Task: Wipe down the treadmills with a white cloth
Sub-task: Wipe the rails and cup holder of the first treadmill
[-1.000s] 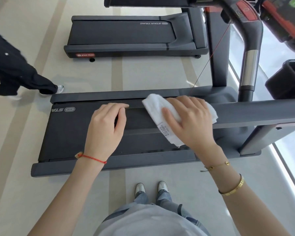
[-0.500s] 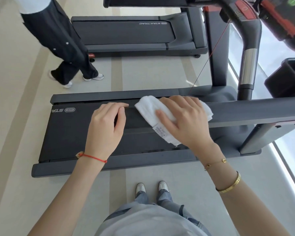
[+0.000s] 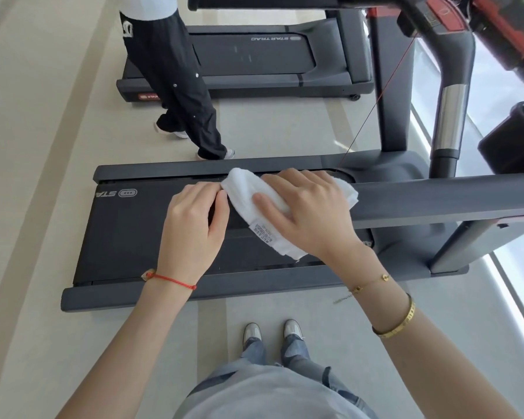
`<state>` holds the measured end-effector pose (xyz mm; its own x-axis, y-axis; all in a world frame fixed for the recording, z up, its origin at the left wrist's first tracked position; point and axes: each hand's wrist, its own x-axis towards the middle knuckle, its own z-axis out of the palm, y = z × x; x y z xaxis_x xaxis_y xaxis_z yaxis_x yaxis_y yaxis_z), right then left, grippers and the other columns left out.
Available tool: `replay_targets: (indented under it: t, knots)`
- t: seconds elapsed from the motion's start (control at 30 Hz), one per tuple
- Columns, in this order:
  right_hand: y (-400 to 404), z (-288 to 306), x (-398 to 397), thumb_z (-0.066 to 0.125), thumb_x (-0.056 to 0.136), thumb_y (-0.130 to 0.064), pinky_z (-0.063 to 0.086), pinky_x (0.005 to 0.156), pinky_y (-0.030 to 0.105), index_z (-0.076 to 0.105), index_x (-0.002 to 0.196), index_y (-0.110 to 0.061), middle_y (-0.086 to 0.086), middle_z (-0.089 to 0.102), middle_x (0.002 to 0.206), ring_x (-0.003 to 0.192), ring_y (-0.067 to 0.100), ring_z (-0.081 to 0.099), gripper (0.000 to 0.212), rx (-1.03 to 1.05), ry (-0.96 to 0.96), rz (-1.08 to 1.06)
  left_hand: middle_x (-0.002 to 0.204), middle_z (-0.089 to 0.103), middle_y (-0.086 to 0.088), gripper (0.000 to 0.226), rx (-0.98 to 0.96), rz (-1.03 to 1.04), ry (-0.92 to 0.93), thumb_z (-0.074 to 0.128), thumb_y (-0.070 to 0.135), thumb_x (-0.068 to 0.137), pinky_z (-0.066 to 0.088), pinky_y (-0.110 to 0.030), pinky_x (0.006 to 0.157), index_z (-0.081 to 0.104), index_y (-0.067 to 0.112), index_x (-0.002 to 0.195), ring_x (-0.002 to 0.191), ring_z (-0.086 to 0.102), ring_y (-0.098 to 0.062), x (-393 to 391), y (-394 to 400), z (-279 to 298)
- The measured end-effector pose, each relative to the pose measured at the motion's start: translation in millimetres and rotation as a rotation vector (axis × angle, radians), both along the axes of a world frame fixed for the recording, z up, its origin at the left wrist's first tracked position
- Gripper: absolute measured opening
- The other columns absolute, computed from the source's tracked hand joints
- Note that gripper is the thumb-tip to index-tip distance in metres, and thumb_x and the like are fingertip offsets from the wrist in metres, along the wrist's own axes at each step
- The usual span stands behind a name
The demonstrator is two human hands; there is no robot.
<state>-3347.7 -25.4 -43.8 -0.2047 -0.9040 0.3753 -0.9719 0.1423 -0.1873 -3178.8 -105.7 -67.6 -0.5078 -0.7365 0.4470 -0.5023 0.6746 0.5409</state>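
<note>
Since the earlier frame the white cloth (image 3: 256,195) and the right hand (image 3: 307,213) have slid left along the handrail (image 3: 436,198) of the near treadmill (image 3: 127,231), so the cloth now touches the left hand (image 3: 191,228); the passer-by (image 3: 170,74) has walked closer, between the two treadmills; the right hand's fingers (image 3: 285,179) are slightly spread and press the cloth flat on the rail, the thumb along its near side; the left hand rests on the rail with fingers together and curled over it; the far treadmill (image 3: 270,55) stands behind on the floor (image 3: 43,146).
</note>
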Motion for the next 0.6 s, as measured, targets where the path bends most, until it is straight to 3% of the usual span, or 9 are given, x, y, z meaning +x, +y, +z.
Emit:
replay_targets:
  t: [0.13, 0.33, 0.5, 0.6]
  knots:
    - [9.8, -0.1, -19.2, 0.038, 0.096, -0.052, 0.043, 0.077, 0.038, 0.072, 0.096, -0.025, -0.004, 0.066, 0.079, 0.074, 0.023, 0.061, 0.043, -0.013, -0.020, -0.050, 0.096, 0.070, -0.002, 0.026, 0.002, -0.016, 0.028, 0.044, 0.011, 0.101, 0.049, -0.041, 0.085, 0.069, 0.005, 0.103, 0.087, 0.061, -0.022, -0.4, 0.3, 0.0]
    - [0.1, 0.5, -13.5, 0.029, 0.094, -0.051, 0.038, 0.073, 0.035, 0.065, 0.076, -0.022, -0.002, 0.056, 0.066, 0.065, 0.023, 0.050, 0.050, 0.095, 0.007, -0.178, 0.099, 0.070, 0.000, 0.026, 0.001, -0.020, 0.026, 0.044, 0.012, 0.101, 0.048, -0.039, 0.087, 0.069, 0.007, 0.104, 0.089, 0.061, -0.020, -0.3, -0.2, -0.2]
    - [-5.6, -1.7, 9.6, 0.026, 0.097, -0.056, 0.040, 0.077, 0.037, 0.069, 0.097, -0.025, -0.003, 0.063, 0.083, 0.075, 0.022, 0.057, 0.053, 0.065, 0.035, -0.042, 0.078, 0.054, 0.001, 0.023, -0.021, 0.008, 0.005, 0.043, 0.009, 0.100, 0.046, -0.038, 0.076, 0.059, 0.005, 0.085, 0.073, 0.044, -0.016, -0.3, -1.3, -2.9]
    - [3.5, -2.4, -1.3, 0.036, 0.099, -0.052, 0.043, 0.077, 0.038, 0.071, 0.103, -0.023, -0.002, 0.067, 0.087, 0.077, 0.023, 0.060, 0.045, -0.034, 0.025, 0.010, 0.083, 0.058, 0.003, 0.022, -0.018, 0.008, 0.010, 0.044, 0.009, 0.100, 0.047, -0.039, 0.080, 0.063, 0.004, 0.091, 0.076, 0.048, -0.016, -0.7, 0.0, -2.3]
